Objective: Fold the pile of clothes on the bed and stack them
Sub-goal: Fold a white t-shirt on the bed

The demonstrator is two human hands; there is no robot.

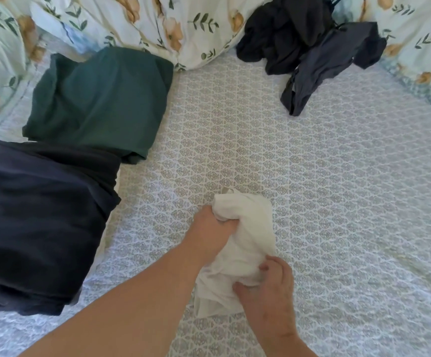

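White garment [242, 243], small and bunched, lies on the patterned bed sheet [338, 189] near the person, with both hands on it: the left hand [210, 228] has its grip clenched round the crumpled upper part, and the right hand [266, 287] pinches the lower part between thumb and fingers. To fold it well, I judge it should first be drawn apart and laid flat, edges found and matched, before any crease is made. Left of it sit the folded dark navy stack [36, 217] and the folded green piece [98, 99]; the unfolded dark pile [309, 47] waits at the far right by the floral duvet [173, 24].
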